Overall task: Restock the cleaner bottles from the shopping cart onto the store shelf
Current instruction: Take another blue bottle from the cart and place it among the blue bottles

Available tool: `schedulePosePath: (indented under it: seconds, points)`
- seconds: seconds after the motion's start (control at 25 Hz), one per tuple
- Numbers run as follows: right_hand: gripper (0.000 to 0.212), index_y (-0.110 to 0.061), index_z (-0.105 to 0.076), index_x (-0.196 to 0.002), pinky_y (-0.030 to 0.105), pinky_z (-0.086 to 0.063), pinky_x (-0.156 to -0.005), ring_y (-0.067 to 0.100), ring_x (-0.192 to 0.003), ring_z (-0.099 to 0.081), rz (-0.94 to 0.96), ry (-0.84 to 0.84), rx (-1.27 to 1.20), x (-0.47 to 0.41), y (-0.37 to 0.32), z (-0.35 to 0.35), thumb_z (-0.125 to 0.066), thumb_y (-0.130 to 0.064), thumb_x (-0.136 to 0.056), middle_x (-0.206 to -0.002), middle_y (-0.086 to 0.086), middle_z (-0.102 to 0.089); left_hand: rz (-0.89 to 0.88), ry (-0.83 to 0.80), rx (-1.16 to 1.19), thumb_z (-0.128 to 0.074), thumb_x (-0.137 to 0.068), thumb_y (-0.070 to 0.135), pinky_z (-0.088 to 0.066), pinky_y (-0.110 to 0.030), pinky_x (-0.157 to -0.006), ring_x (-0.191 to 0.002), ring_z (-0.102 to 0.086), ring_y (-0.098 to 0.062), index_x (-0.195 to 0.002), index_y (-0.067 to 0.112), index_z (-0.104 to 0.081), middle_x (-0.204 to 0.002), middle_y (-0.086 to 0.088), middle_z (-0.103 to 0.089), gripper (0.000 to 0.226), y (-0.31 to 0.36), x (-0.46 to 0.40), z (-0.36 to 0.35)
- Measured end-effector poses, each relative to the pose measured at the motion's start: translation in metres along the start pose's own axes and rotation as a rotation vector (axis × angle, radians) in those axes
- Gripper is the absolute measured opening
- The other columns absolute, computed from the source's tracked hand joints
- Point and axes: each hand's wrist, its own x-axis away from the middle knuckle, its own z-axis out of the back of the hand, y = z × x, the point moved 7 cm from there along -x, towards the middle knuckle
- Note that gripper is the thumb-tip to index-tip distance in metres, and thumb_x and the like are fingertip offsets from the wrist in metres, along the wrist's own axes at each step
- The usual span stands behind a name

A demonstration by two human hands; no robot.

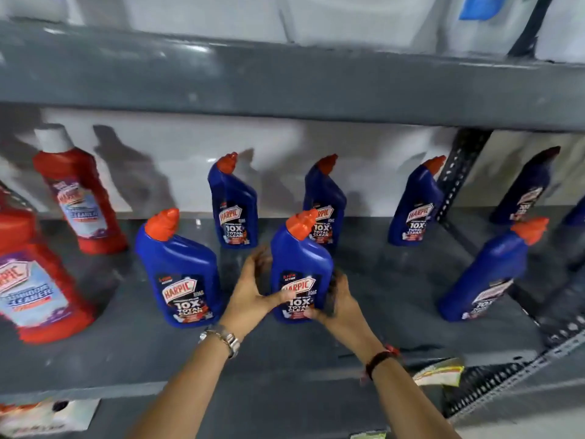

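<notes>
On the dark grey metal store shelf (395, 312) a blue plastic cleaner bottle with an angled orange cap (299, 264) stands upright in the front row, and both of the person's bare hands are on it. The left hand (250, 289) wraps its left side, thumb lying across the front label and fingers curled toward the back; a silver metal wristwatch (225, 339) sits on that wrist. The right hand (340, 304) presses the lower right side, fingertips touching the label's bottom edge, with a red and black thread band (381, 358) on its wrist. Each grip is closed around the bottle, which rests on its base on the shelf. Just to its left stands a second blue bottle of the same kind (180, 274), not touching it. Behind, near the white back wall, three more blue bottles (233, 204) stand in a spaced row, and another blue bottle (489, 274) stands at the front right, near the perforated grey upright post (459, 172). At the left are two red plastic cleaner bottles (79, 191), the rear one with a white cap. The picture is somewhat blurred.
</notes>
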Motion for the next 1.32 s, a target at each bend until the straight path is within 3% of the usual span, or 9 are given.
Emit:
schedulePosePath:
  seconds: [0.08,0.12,0.28,0.44,0.56,0.64,0.88,1.12,1.32]
  points:
    - [0.08,-0.015,-0.036,-0.123,0.009,-0.043,-0.091,0.011,-0.111,-0.055,-0.04,-0.078,0.108,-0.002,0.012,-0.005,-0.083,-0.016,-0.058,-0.111,-0.012,-0.055,0.11,-0.091,-0.213,-0.077,-0.064,0.011,-0.04,-0.03,-0.094,-0.114,-0.05,-0.015,-0.12,0.018,-0.04,-0.114,0.007,-0.054,0.068,-0.026,0.007,-0.001]
    - [0.07,-0.015,-0.041,-0.121,0.02,-0.038,-0.102,0.018,-0.114,-0.052,-0.05,-0.093,0.222,-0.002,0.016,-0.006,-0.08,-0.014,-0.062,-0.114,-0.005,-0.058,0.144,-0.095,-0.312,-0.077,-0.065,0.012,-0.039,-0.033,-0.096,-0.113,-0.05,-0.018,-0.118,0.016,-0.044,-0.112,0.004,-0.055,0.062,-0.035,0.011,-0.004]
    - [0.047,-0.016,-0.051,-0.115,0.052,-0.011,-0.116,0.022,-0.116,-0.048,-0.05,-0.025,0.445,0.003,0.025,0.013,-0.073,-0.022,-0.074,-0.115,0.006,-0.063,0.128,0.073,-0.37,-0.074,-0.067,0.012,-0.033,-0.048,-0.105,-0.101,-0.054,-0.017,-0.107,0.012,-0.055,-0.095,0.009,-0.057,0.044,-0.04,0.013,-0.027]
    - [0.044,-0.014,-0.055,-0.11,0.051,-0.025,-0.11,0.014,-0.098,-0.046,-0.075,-0.003,0.452,0.014,0.033,0.057,-0.075,-0.019,-0.071,-0.11,0.007,-0.064,0.086,0.04,-0.464,-0.074,-0.066,0.03,-0.014,-0.051,-0.112,-0.102,-0.055,-0.015,-0.109,0.021,-0.054,-0.103,0.009,-0.065,0.049,-0.041,0.01,-0.061]
    - [0.055,-0.015,-0.051,-0.118,0.045,-0.023,-0.114,0.013,-0.11,-0.044,-0.067,0.008,0.347,0.02,0.038,0.074,-0.077,-0.016,-0.07,-0.121,0.005,-0.06,0.049,0.059,-0.609,-0.071,-0.065,0.04,-0.003,-0.049,-0.114,-0.117,-0.05,-0.016,-0.116,0.028,-0.049,-0.118,0.006,-0.063,0.057,-0.048,0.01,-0.07]
    - [0.056,-0.015,-0.051,-0.118,0.04,-0.027,-0.111,0.014,-0.115,-0.039,-0.062,0.032,0.336,0.023,0.042,0.075,-0.078,-0.02,-0.068,-0.121,0.005,-0.059,0.016,0.088,-0.636,-0.071,-0.065,0.04,-0.001,-0.05,-0.114,-0.118,-0.049,-0.014,-0.113,0.029,-0.053,-0.121,0.008,-0.061,0.052,-0.049,0.009,-0.07]
    - [0.045,-0.011,-0.057,-0.107,0.05,-0.03,-0.11,-0.003,-0.086,-0.039,-0.045,0.094,0.343,0.024,0.048,0.074,-0.077,-0.022,-0.069,-0.109,0.007,-0.064,0.006,0.133,-0.688,-0.072,-0.064,0.041,-0.001,-0.05,-0.115,-0.113,-0.053,-0.01,-0.109,0.031,-0.057,-0.115,0.009,-0.064,0.048,-0.051,0.007,-0.069]
    - [0.042,-0.011,-0.058,-0.107,0.043,-0.037,-0.106,0.011,-0.102,-0.043,-0.057,0.09,0.314,0.024,0.05,0.075,-0.076,-0.019,-0.07,-0.094,-0.013,-0.054,0.017,0.138,-0.717,-0.071,-0.064,0.045,0.001,-0.048,-0.114,-0.121,-0.047,-0.01,-0.108,0.03,-0.059,-0.119,0.009,-0.063,0.048,-0.053,0.006,-0.07]
    - [0.042,-0.009,-0.056,-0.109,0.047,-0.03,-0.11,0.001,-0.09,-0.043,-0.074,0.064,0.334,0.026,0.047,0.074,-0.075,-0.018,-0.072,-0.103,-0.002,-0.061,0.021,0.106,-0.744,-0.069,-0.067,0.045,0.001,-0.049,-0.114,-0.126,-0.043,-0.012,-0.112,0.029,-0.057,-0.124,0.005,-0.06,0.05,-0.049,0.008,-0.073]
